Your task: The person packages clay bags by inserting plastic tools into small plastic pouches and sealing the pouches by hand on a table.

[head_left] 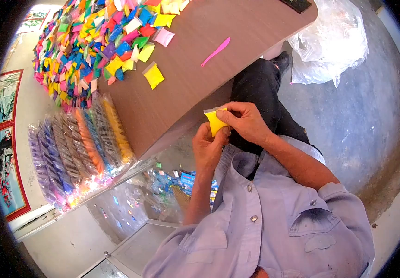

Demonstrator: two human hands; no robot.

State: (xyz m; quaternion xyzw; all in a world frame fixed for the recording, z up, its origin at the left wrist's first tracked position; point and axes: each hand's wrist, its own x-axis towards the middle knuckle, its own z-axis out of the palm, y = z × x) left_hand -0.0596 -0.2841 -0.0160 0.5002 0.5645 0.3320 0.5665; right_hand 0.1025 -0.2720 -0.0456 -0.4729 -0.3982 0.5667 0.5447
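A small yellow packet (215, 122) with a clear edge is held above my lap. My left hand (207, 144) pinches its lower end, and my right hand (247, 123) grips its upper right side between thumb and fingers. On the brown table (186, 60) another yellow packet (153, 76) lies near a big heap of colourful packets (93, 41). A pink plastic tool (216, 51) rests on the table, farther right, touching neither hand.
Wrapped twisted bundles (79, 143) in several colours stand at the table's left end. A large clear plastic bag (327, 41) is on the floor at the upper right. Below the table are more packets and a blue package (187, 181). A dark object (297, 4) lies at the table's far corner.
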